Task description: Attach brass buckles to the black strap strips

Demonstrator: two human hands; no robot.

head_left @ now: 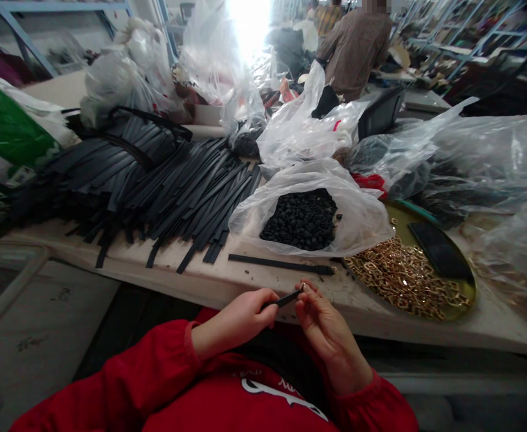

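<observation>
Black, thin strap (282, 299) pinched between both hands.

A narrow black strap (282, 299), flat and matte like leather or rubber, lies nearly level between the two hands, tilted slightly upward toward the right hand. Its left end disappears inside the left hand's closed fingers; its right end meets the right hand's fingertips. There a small gold-coloured metal buckle (302, 287) sits at the strap's tip, mostly hidden, so its exact shape cannot be told.
</observation>
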